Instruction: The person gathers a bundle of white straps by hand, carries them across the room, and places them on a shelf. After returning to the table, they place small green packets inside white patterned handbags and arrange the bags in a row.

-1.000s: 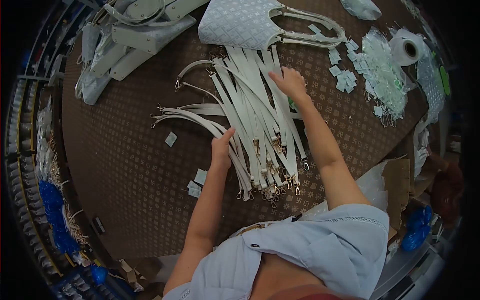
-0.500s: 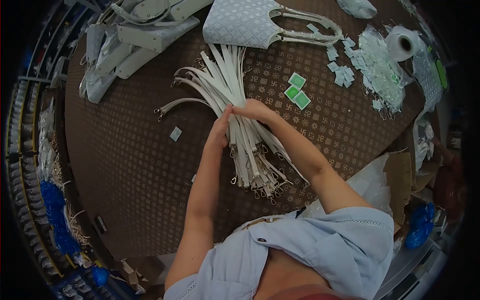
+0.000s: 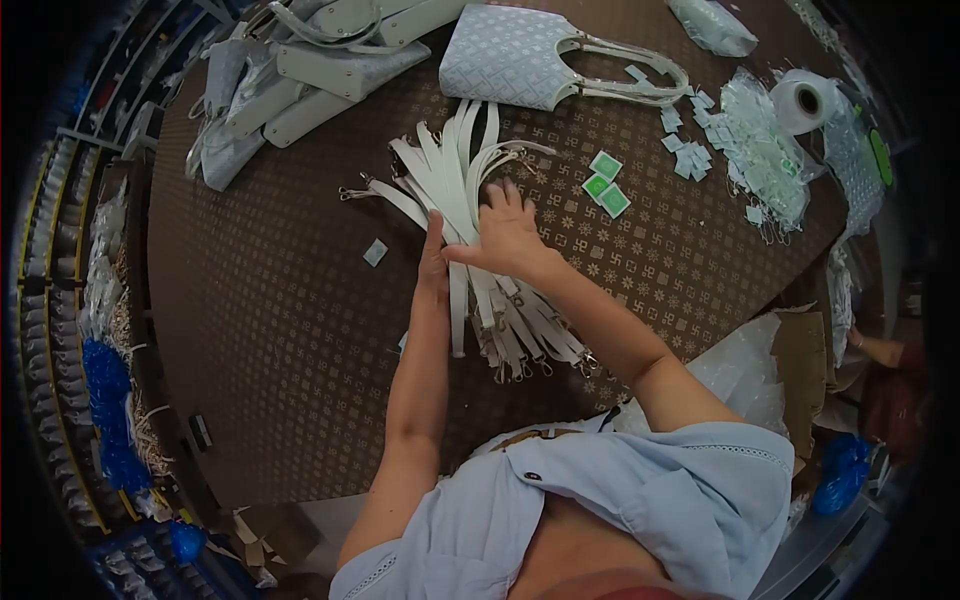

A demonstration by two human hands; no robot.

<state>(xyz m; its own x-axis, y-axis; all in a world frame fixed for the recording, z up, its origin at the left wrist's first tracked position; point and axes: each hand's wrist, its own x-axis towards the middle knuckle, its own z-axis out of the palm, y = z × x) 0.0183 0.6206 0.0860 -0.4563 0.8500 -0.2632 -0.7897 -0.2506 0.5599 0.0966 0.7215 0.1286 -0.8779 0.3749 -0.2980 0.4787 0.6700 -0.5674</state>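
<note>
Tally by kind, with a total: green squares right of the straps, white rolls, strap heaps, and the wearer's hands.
Green squares: 3
White roll: 1
Strap heap: 1
Wearer's left hand and right hand: 2
Total: 7

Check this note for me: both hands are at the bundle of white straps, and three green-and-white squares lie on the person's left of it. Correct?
Not the side: the head view shows the three green-and-white squares on the person's right of the white straps. The rest stands.
</note>
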